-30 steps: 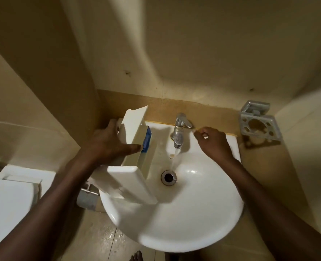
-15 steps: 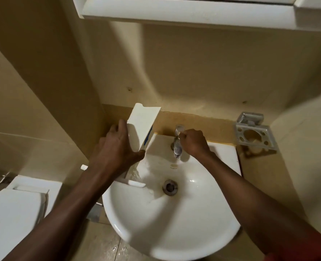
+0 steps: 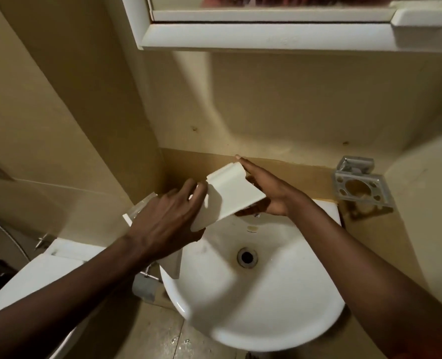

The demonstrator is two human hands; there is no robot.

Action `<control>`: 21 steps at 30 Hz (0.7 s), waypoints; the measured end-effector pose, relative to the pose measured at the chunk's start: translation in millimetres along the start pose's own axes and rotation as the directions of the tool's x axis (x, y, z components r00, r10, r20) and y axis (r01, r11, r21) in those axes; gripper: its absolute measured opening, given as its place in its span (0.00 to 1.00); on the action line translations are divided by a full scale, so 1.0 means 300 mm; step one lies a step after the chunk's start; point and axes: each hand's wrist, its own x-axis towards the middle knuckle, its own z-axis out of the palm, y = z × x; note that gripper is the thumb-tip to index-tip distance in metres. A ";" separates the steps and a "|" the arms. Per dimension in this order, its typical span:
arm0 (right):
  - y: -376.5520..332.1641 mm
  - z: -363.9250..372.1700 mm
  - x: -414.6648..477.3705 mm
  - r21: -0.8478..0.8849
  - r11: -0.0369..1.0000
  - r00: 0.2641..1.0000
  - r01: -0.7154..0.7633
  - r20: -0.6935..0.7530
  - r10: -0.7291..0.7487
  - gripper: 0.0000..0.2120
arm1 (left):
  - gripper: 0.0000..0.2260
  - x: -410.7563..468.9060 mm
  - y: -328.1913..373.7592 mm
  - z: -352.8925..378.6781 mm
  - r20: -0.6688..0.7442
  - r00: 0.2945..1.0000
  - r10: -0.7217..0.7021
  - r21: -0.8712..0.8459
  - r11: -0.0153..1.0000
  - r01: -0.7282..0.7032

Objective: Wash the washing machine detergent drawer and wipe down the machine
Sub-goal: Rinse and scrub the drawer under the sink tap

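I hold the white detergent drawer (image 3: 230,196) above the back of the white sink (image 3: 253,322), its flat white face turned up toward me. My left hand (image 3: 162,229) grips the drawer's left side, fingers curled over its edge. Against the drawer's right side lies my right hand (image 3: 269,193), fingers straight and pointing toward the wall. The tap is hidden behind the drawer and my right hand. No water runs into the basin.
The sink's drain (image 3: 247,257) is uncovered. A metal toothbrush holder (image 3: 359,190) hangs on the wall to the right. A white mirror cabinet (image 3: 266,37) juts out overhead. A toilet (image 3: 33,278) stands at the lower left, beside a grey fitting (image 3: 144,287).
The water stopped running. My right hand left the tap and came to the drawer's right side. The drawer was lifted and turned over the basin. My view tilted upward.
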 end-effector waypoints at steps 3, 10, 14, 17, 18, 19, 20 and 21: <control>-0.005 0.026 -0.003 0.046 0.999 0.999 -0.016 -0.030 0.018 0.30 | 0.35 -0.023 0.003 0.000 -0.011 0.995 0.095 0.083 0.992 -0.094; 0.018 0.059 -0.059 0.222 0.973 0.991 0.057 -0.131 -0.028 0.24 | 0.38 -0.045 -0.010 -0.022 -0.097 0.975 0.199 0.151 0.972 -0.183; 0.057 0.070 -0.082 0.264 0.962 0.991 0.074 -0.130 -0.040 0.12 | 0.39 -0.064 0.012 0.011 -0.096 0.982 0.162 0.147 0.978 -0.147; 0.055 0.058 -0.117 0.274 0.950 0.982 0.147 -0.153 -0.107 0.09 | 0.37 -0.064 0.022 0.002 -0.142 0.974 0.177 0.153 0.976 -0.155; 0.052 0.055 -0.121 0.283 0.946 0.980 0.160 -0.163 -0.117 0.07 | 0.37 -0.057 0.020 0.000 -0.149 0.972 0.181 0.151 0.976 -0.159; 0.052 0.056 -0.124 0.291 0.943 0.979 0.159 -0.171 -0.113 0.06 | 0.37 -0.052 0.019 0.002 -0.146 0.971 0.190 0.145 0.975 -0.169; 0.056 0.063 -0.127 0.285 0.947 0.979 0.147 -0.182 -0.097 0.06 | 0.37 -0.054 0.022 0.008 -0.135 0.971 0.197 0.139 0.974 -0.179; 0.062 0.069 -0.128 0.276 0.952 0.979 0.133 -0.188 -0.082 0.06 | 0.38 -0.060 0.028 0.019 -0.125 0.971 0.202 0.137 0.973 -0.185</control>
